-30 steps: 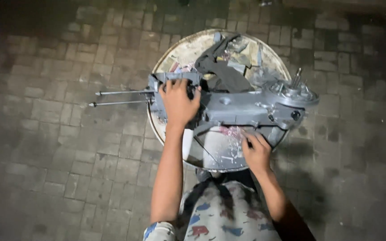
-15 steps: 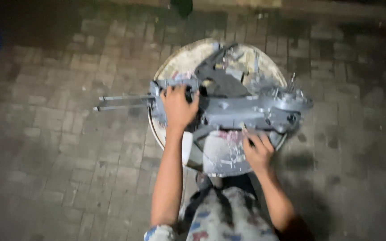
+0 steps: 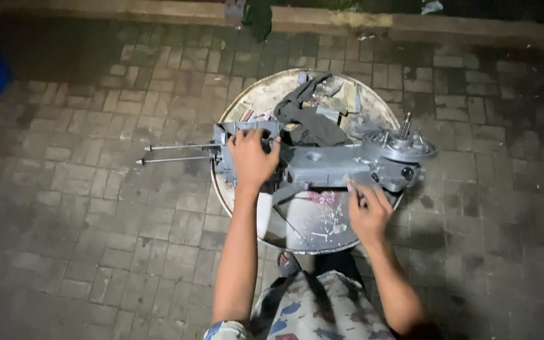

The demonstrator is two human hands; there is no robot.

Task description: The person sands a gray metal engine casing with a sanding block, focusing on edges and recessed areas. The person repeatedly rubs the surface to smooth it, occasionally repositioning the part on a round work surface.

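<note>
Head view: round pan (image 3: 240, 107) under engine casing (image 3: 328, 165), rag (image 3: 313, 119).

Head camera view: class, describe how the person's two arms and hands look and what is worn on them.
Both forearms are bare, with no gloves on the left hand or right hand. No watch or rings show. A patterned short sleeve, pale with blue, sits at the left upper arm.

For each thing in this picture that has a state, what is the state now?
Grey metal engine casing: lying flat across the round drum top.
Two long metal studs: sticking out sideways past the drum.
Dark cloth: crumpled, lying behind the casing.
Round paint-stained drum top: bearing everything.
Left hand: gripping the casing.
Right hand: fingertips at the casing's near edge.
</note>
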